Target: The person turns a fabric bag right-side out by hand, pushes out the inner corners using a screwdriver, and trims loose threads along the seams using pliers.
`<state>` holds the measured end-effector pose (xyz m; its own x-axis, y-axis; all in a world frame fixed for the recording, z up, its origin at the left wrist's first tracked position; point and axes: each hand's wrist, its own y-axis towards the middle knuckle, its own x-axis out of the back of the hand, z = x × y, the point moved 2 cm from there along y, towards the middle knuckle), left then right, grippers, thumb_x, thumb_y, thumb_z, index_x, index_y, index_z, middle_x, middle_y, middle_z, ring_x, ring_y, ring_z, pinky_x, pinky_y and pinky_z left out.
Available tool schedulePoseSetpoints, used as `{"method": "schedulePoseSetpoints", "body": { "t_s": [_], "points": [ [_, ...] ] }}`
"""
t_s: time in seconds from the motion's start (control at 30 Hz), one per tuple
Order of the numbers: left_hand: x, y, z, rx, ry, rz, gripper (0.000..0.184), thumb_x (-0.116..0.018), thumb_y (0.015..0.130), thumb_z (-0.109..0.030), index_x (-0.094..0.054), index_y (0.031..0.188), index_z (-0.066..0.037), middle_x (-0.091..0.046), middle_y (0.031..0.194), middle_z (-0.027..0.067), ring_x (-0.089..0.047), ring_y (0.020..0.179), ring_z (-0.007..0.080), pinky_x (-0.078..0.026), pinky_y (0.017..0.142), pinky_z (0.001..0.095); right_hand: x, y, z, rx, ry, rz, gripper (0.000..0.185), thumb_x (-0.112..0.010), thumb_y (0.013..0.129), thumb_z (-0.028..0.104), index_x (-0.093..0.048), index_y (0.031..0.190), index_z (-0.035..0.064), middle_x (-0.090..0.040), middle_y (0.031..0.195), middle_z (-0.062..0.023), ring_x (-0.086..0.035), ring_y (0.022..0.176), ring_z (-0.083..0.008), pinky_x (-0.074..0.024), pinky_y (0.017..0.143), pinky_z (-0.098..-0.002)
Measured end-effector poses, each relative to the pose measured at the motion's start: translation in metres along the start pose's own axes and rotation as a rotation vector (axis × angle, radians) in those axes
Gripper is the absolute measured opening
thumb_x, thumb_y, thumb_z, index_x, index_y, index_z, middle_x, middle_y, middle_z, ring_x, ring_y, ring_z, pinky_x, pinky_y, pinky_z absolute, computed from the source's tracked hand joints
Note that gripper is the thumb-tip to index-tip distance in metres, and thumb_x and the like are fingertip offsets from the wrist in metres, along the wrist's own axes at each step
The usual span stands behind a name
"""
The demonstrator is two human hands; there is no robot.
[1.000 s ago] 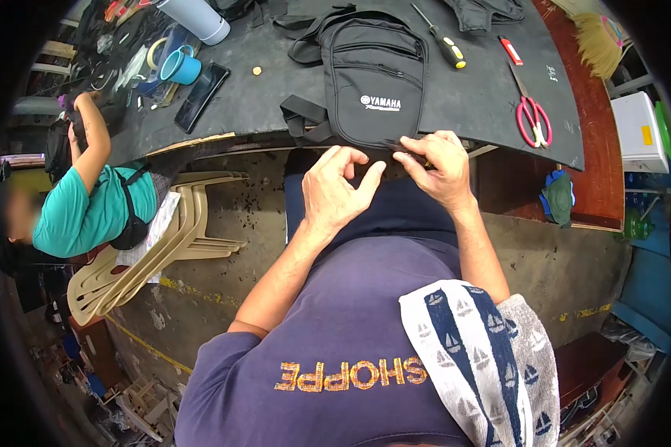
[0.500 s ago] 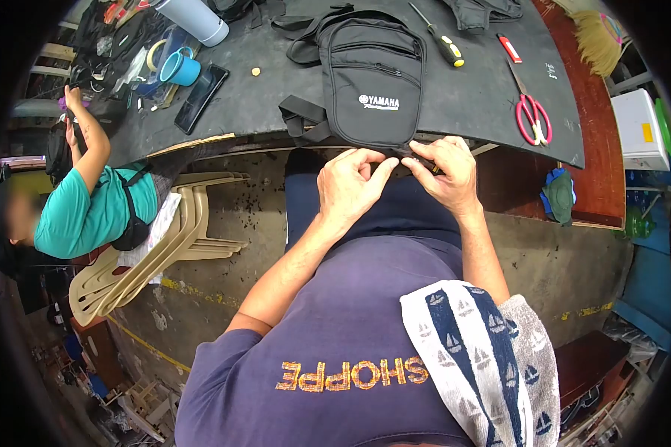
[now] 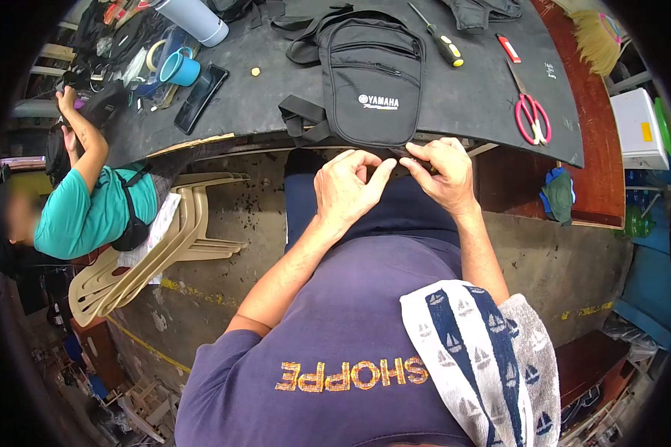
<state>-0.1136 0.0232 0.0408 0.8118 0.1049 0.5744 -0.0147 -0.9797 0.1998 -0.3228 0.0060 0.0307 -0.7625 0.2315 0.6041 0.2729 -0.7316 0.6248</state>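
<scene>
A black Yamaha sling bag [image 3: 373, 82] lies face up at the front edge of the table, with its straps to the left. Just below its lower edge, my left hand [image 3: 349, 186] pinches thumb against fingers. Close beside it, my right hand [image 3: 441, 173] is also closed in a pinch, with the thumb and fingertips together. A thin dark piece shows between the two hands, against dark trousers. It is too small to tell whether it is a strap end or a thread.
The black tabletop [image 3: 276, 82] carries a screwdriver [image 3: 446, 46], a red cutter [image 3: 509, 48], scissors [image 3: 530, 115], a phone [image 3: 201, 99], a blue mug [image 3: 180, 68] and a tumbler [image 3: 194, 21]. At left, a co-worker in a teal shirt [image 3: 89, 212] sits on stacked plastic chairs [image 3: 194, 223].
Both my hands have shifted slightly, the left one a little left and down, still pinching. The co-worker's hands have moved a little at the left.
</scene>
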Motion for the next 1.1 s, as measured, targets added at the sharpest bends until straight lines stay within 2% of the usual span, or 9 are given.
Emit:
{"method": "schedulePoseSetpoints", "body": {
  "t_s": [0.1, 0.27, 0.4, 0.53, 0.63, 0.67, 0.77, 0.9, 1.1],
  "points": [
    [-0.003, 0.004, 0.003, 0.120, 0.017, 0.079, 0.014, -0.082, 0.095, -0.017, -0.082, 0.093, -0.002, -0.057, 0.062, -0.0064, -0.045, 0.054, 0.0046, -0.035, 0.052, 0.0230, 0.001, 0.000, 0.002, -0.013, 0.007, -0.008, 0.030, -0.093, 0.078, 0.015, -0.080, 0.103, 0.0057, -0.070, 0.076, -0.0030, -0.060, 0.066, -0.0211, -0.0469, 0.072, -0.0346],
    [-0.019, 0.006, 0.023, 0.318, -0.284, 0.124, 0.027, -0.085, 0.092, -0.031, -0.083, 0.095, -0.003, -0.058, 0.057, -0.0026, -0.051, 0.054, 0.0070, -0.040, 0.052, 0.0298, -0.002, -0.002, 0.002, 0.010, -0.009, -0.050, 0.028, -0.092, 0.081, 0.021, -0.080, 0.103, 0.0075, -0.065, 0.071, -0.0023, -0.058, 0.062, -0.0208, -0.0456, 0.069, -0.0345],
    [-0.020, -0.002, 0.021, 0.303, -0.558, 0.101, 0.023, -0.083, 0.098, -0.023, -0.081, 0.098, 0.000, -0.059, 0.067, -0.0083, -0.043, 0.057, -0.0004, -0.033, 0.053, 0.0214, -0.001, -0.003, 0.000, 0.014, -0.002, -0.074, 0.029, -0.092, 0.081, 0.021, -0.079, 0.103, 0.0077, -0.066, 0.072, -0.0024, -0.058, 0.062, -0.0205, -0.0458, 0.070, -0.0343],
    [-0.010, -0.004, 0.014, 0.125, -0.376, 0.013, 0.012, -0.083, 0.092, -0.016, -0.082, 0.094, -0.005, -0.065, 0.075, 0.0012, -0.056, 0.064, 0.0084, -0.042, 0.056, 0.0298, 0.001, -0.004, 0.000, -0.013, -0.007, -0.031, 0.029, -0.093, 0.079, 0.015, -0.080, 0.103, 0.0061, -0.070, 0.077, -0.0032, -0.061, 0.067, -0.0207, -0.0477, 0.074, -0.0345],
    [0.003, -0.003, -0.003, -0.331, 0.007, -0.174, 0.010, -0.085, 0.087, -0.015, -0.082, 0.095, -0.009, -0.069, 0.096, 0.0035, -0.063, 0.085, 0.0174, -0.048, 0.071, 0.0341, -0.002, -0.005, -0.003, 0.003, 0.000, -0.020, 0.028, -0.093, 0.080, 0.015, -0.080, 0.103, 0.0061, -0.071, 0.077, -0.0031, -0.063, 0.067, -0.0206, -0.0483, 0.074, -0.0345],
    [0.006, -0.002, -0.006, -0.331, 0.007, -0.174, 0.010, -0.085, 0.087, -0.015, -0.082, 0.095, -0.009, -0.069, 0.096, 0.0035, -0.063, 0.085, 0.0174, -0.048, 0.071, 0.0341, -0.002, -0.005, -0.003, 0.002, 0.000, -0.021, 0.028, -0.093, 0.080, 0.015, -0.080, 0.103, 0.0061, -0.071, 0.077, -0.0031, -0.063, 0.067, -0.0206, -0.0483, 0.074, -0.0345],
    [0.013, 0.000, -0.013, -0.381, 0.145, -0.161, 0.012, -0.086, 0.083, -0.016, -0.083, 0.095, -0.012, -0.070, 0.111, 0.0040, -0.063, 0.105, 0.0250, -0.047, 0.088, 0.0397, -0.004, -0.004, -0.001, 0.035, 0.010, -0.041, 0.027, -0.092, 0.080, 0.014, -0.080, 0.103, 0.0063, -0.071, 0.077, -0.0032, -0.064, 0.066, -0.0203, -0.0486, 0.074, -0.0344],
    [0.012, -0.002, -0.011, -0.305, 0.073, -0.128, 0.013, -0.086, 0.084, -0.020, -0.083, 0.095, -0.012, -0.070, 0.113, 0.0033, -0.063, 0.109, 0.0240, -0.044, 0.096, 0.0419, -0.007, -0.002, 0.000, 0.052, 0.015, -0.063, 0.025, -0.090, 0.083, 0.021, -0.079, 0.100, 0.0080, -0.067, 0.073, -0.0024, -0.060, 0.064, -0.0214, -0.0465, 0.070, -0.0350],
    [0.013, -0.003, -0.011, -0.264, 0.066, -0.108, 0.013, -0.086, 0.085, -0.021, -0.083, 0.095, -0.013, -0.070, 0.116, 0.0036, -0.061, 0.112, 0.0248, -0.043, 0.098, 0.0430, -0.007, 0.001, 0.004, 0.035, -0.010, -0.061, 0.024, -0.090, 0.083, 0.021, -0.079, 0.100, 0.0085, -0.067, 0.073, -0.0024, -0.060, 0.064, -0.0213, -0.0463, 0.070, -0.0350]
  ]
}}
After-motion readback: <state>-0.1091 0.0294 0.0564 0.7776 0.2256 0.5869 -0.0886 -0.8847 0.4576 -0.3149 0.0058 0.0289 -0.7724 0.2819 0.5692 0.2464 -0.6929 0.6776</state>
